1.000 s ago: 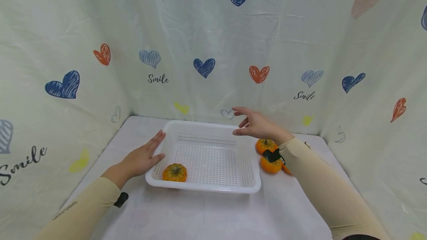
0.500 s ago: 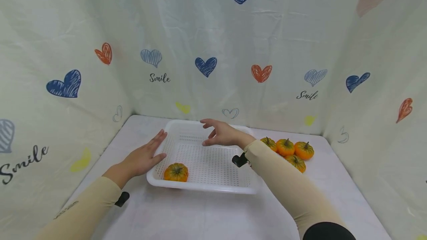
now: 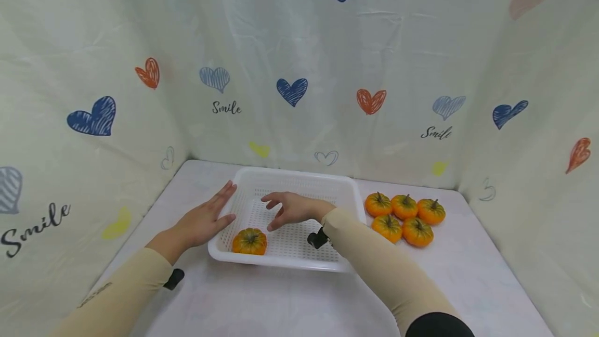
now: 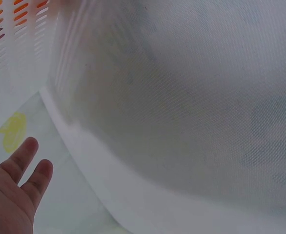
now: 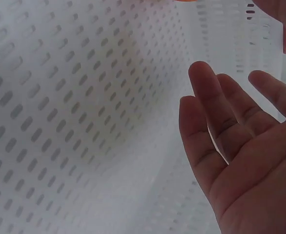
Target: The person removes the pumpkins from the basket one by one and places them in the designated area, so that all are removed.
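Observation:
A white perforated plastic basket (image 3: 299, 263) stands on the table, with one small orange-and-green pumpkin (image 3: 249, 242) in its near left corner. My left hand (image 3: 198, 224) rests with straight fingers against the basket's left rim. Inside the basket area my right hand (image 3: 296, 209) hovers above the perforated floor, just up and right of the pumpkin; its fingers are spread and loosely bent around nothing. In the right wrist view, the right hand (image 5: 250, 146) shows relaxed fingers with no object between them. Part of the left hand (image 4: 16, 185) appears beside the basket wall in the left wrist view.
Right of the basket sits a group of several small pumpkins (image 3: 402, 217) on the white table (image 3: 290, 300). A pale curtain (image 3: 318, 40) printed with hearts encloses the back and both sides.
My right hand has moved left and down from above the basket's right rim to over its floor, uncovering the pumpkin group. The left hand and the basket keep their places.

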Tool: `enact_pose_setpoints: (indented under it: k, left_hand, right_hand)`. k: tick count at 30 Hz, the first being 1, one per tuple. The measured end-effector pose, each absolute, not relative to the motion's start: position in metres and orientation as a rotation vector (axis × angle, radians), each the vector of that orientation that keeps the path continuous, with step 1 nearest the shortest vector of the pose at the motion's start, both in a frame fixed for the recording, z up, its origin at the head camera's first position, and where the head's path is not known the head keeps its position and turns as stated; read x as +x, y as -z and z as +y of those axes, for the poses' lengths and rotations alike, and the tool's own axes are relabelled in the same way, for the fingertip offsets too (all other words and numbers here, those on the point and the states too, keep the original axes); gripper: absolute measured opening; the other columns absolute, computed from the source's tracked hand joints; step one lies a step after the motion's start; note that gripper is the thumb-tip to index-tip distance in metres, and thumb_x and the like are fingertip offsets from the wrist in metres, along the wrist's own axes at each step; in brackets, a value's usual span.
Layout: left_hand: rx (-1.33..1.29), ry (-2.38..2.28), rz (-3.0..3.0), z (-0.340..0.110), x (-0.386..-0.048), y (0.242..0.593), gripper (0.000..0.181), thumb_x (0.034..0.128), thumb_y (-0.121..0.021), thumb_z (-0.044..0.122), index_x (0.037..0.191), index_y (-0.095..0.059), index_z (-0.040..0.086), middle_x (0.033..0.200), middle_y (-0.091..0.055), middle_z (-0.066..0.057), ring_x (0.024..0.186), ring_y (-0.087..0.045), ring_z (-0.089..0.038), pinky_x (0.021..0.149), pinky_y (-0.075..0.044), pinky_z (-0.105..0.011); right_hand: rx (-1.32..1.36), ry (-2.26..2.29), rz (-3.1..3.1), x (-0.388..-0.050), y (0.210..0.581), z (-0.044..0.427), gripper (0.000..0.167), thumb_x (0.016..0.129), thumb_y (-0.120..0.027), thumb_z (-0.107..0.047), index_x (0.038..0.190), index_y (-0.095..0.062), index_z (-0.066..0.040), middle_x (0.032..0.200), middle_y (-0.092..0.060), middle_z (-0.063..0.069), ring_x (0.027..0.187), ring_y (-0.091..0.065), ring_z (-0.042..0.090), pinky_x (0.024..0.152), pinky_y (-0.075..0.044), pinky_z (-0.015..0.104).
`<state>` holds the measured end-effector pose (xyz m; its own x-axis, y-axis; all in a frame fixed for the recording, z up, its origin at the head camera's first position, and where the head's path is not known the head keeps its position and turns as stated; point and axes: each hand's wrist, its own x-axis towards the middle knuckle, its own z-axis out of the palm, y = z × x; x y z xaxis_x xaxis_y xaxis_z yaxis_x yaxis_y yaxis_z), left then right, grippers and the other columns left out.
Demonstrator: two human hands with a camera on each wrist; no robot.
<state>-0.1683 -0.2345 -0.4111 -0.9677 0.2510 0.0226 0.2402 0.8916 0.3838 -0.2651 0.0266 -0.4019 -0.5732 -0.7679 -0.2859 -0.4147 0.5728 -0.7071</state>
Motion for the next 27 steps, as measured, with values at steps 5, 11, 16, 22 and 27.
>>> enact_pose_setpoints:
  k: [5, 11, 16, 22, 27]
  left_hand:
    - [0.422, -0.618, 3.032, -0.236, -0.170, 0.413, 0.074, 0.1024, -0.051, 0.039, 0.161, -0.014, 0.011, 0.167, -0.008, -0.010, 0.139, -0.036, -0.045, 0.103, -0.037, -0.066]
    - [0.441, -0.632, 3.029, -0.235, -0.171, 0.412, 0.074, 0.1025, -0.051, 0.038, 0.161, -0.014, 0.011, 0.167, -0.008, -0.010, 0.139, -0.037, -0.045, 0.103, -0.038, -0.067]
    - [0.427, -0.621, 3.031, -0.235, -0.171, 0.412, 0.074, 0.1024, -0.051, 0.039, 0.161, -0.014, 0.013, 0.167, -0.008, -0.010, 0.139, -0.037, -0.045, 0.103, -0.038, -0.066]
    - [0.425, -0.620, 3.029, -0.236, -0.171, 0.413, 0.074, 0.1024, -0.050, 0.040, 0.161, -0.013, 0.013, 0.167, -0.008, -0.010, 0.139, -0.036, -0.044, 0.103, -0.037, -0.066]
    - [0.431, -0.620, 3.034, -0.236, -0.170, 0.414, 0.074, 0.1026, -0.050, 0.039, 0.161, -0.014, 0.013, 0.167, -0.008, -0.010, 0.140, -0.036, -0.044, 0.104, -0.037, -0.066]
  right_hand:
    - [-0.968, 0.763, 2.173, -0.262, 0.408, 0.021, 0.078, 0.083, -0.083, -0.027, 0.150, -0.044, -0.013, 0.139, -0.056, 0.009, 0.102, -0.064, 0.014, 0.088, -0.053, 0.027]
    - [-0.992, 0.779, 2.127, -0.258, 0.417, 0.017, 0.078, 0.082, -0.084, -0.026, 0.148, -0.046, -0.013, 0.136, -0.059, 0.006, 0.096, -0.065, 0.010, 0.087, -0.053, 0.024]
    - [-1.002, 0.784, 2.078, -0.256, 0.421, 0.014, 0.077, 0.082, -0.084, -0.025, 0.148, -0.047, -0.014, 0.135, -0.059, 0.000, 0.097, -0.064, 0.011, 0.087, -0.052, 0.023]
    - [-1.019, 0.772, 2.009, -0.255, 0.426, 0.013, 0.076, 0.082, -0.083, -0.023, 0.148, -0.047, -0.015, 0.132, -0.058, -0.007, 0.100, -0.063, 0.012, 0.090, -0.051, 0.023]
    - [-1.042, 0.752, 1.989, -0.253, 0.429, 0.012, 0.077, 0.082, -0.083, -0.023, 0.149, -0.047, -0.015, 0.134, -0.057, -0.007, 0.099, -0.065, 0.009, 0.091, -0.051, 0.024]
